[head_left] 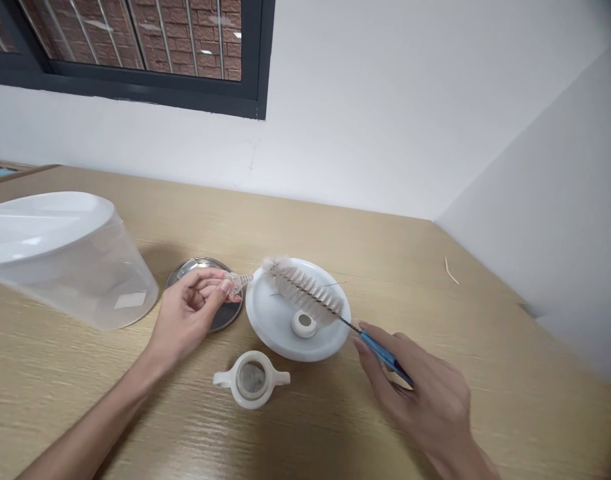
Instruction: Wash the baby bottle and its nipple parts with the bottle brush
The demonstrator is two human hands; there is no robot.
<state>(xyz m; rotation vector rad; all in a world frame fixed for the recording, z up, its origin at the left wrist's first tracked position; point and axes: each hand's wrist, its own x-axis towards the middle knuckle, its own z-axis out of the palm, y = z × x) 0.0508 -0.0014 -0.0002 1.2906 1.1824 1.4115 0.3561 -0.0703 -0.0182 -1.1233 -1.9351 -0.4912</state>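
Observation:
My left hand (193, 308) pinches a small clear plastic piece (239, 282) between thumb and fingers, just above a round metal disc (205, 293). My right hand (420, 393) grips the blue handle (385, 357) of a bottle brush. Its white bristle head (305, 290) lies across a white round lid (280, 333), and the bristle tip almost meets the clear piece. A small white ring (304, 324) sits on the lid. A white collar with two side handles (251, 380) stands on the wooden table (485, 320) in front of the lid.
A large clear plastic tub with a white bottom (60, 257) lies tipped at the left. White walls meet in a corner at the right, close behind the table. A dark-framed window (135, 60) is up at the left. A thin pale sliver (450, 270) lies far right.

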